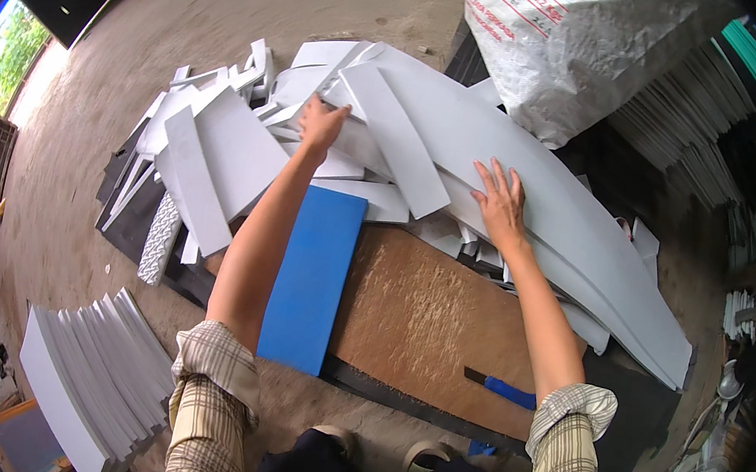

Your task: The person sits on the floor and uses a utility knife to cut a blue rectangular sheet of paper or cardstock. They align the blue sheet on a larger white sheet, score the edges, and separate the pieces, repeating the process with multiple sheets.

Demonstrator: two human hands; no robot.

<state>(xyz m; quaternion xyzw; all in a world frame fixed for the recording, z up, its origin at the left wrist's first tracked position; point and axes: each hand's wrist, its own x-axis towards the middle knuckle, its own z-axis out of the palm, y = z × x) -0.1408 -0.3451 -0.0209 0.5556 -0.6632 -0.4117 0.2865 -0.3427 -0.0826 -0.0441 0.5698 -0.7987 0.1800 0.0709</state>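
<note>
My left hand [322, 127] is closed, its fingers curled down among overlapping white foam-like sheets; what lies in its grip is hidden. Just to its right, a long white strip [395, 139] slants across the pile. My right hand [503, 204] rests with fingers spread on a large curved white sheet [577, 227], which runs from the pile's back toward the right. Below my hands are a blue rectangular board [312, 275] and a worn brown board [426, 308]. On the brown board lies a blue-handled cutter [510, 392], near my right forearm.
Loose white offcuts [220, 136] spread to the left over dark sheets. A stack of white sheets [96, 381] stands at the lower left. At the upper right are a big white woven sack [580, 53] and piled sheets [695, 115]. My shoes [427, 454] are by the brown board's near edge.
</note>
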